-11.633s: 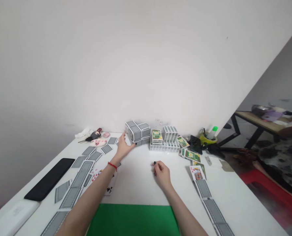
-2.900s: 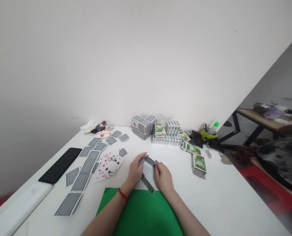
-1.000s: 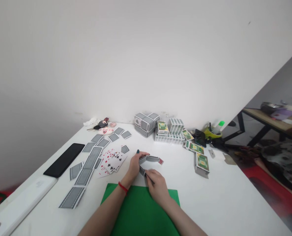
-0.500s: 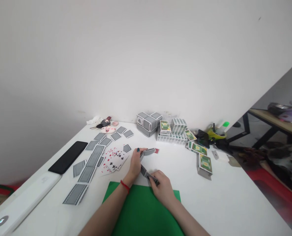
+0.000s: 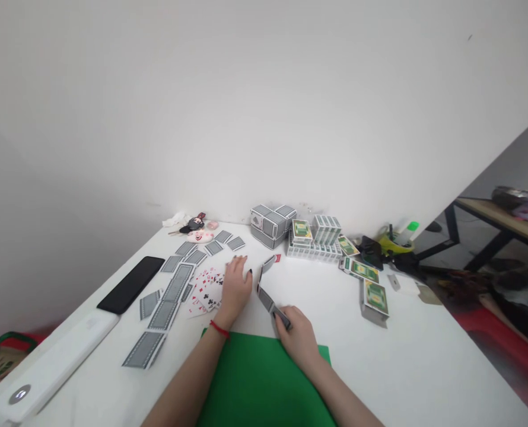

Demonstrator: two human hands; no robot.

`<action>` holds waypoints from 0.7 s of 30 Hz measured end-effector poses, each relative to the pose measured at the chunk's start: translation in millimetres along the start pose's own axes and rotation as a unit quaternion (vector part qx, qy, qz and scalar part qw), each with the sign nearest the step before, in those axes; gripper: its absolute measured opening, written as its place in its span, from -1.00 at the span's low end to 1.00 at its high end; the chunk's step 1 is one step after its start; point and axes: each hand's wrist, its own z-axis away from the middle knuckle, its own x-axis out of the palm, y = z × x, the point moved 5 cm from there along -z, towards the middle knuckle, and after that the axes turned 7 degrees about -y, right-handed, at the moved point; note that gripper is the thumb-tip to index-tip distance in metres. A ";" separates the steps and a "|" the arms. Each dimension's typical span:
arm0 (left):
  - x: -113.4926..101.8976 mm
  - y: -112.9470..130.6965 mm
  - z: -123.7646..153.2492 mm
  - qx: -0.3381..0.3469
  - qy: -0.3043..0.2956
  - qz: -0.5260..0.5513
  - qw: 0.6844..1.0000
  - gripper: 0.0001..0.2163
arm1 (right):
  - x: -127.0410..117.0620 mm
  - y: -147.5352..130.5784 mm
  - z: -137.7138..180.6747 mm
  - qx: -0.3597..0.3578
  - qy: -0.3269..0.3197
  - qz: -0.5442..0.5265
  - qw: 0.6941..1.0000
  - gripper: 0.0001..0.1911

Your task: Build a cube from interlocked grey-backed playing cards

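Note:
My right hand [image 5: 300, 339] is closed on the near end of a folded strip of grey-backed playing cards [image 5: 269, 294], which rises from the white table [image 5: 415, 356] and bends toward the back. My left hand [image 5: 235, 290] lies open, fingers spread, beside the strip and on the edge of a fan of face-up cards [image 5: 206, 289]. A red string circles the left wrist. A green mat [image 5: 255, 388] lies under my forearms.
Rows of grey-backed cards [image 5: 170, 292] run along the left. A black phone [image 5: 130, 283] and a white device [image 5: 50, 370] lie near the left edge. Card cubes [image 5: 272, 223], green card boxes [image 5: 314, 237] and a single box [image 5: 374, 298] stand toward the back and right.
My left hand has let go of the card strip and moved left onto the face-up cards. The right hand still holds the strip's near end. The view shifted slightly.

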 end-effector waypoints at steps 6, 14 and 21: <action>2.1 -28.8 7.4 -0.055 -0.068 -0.269 0.959 -0.53 | -1.0 3.4 -2.1 0.031 -0.010 -0.027 0.999 -0.85; -37.0 -21.6 -12.4 -0.083 -0.044 -0.311 0.946 -0.57 | -4.0 1.7 -3.5 0.042 -0.018 -0.039 0.998 -0.82; -110.8 -84.5 -4.3 -0.301 -0.108 -0.293 0.901 -0.68 | -3.6 0.4 -5.2 0.051 -0.017 -0.035 0.998 -0.82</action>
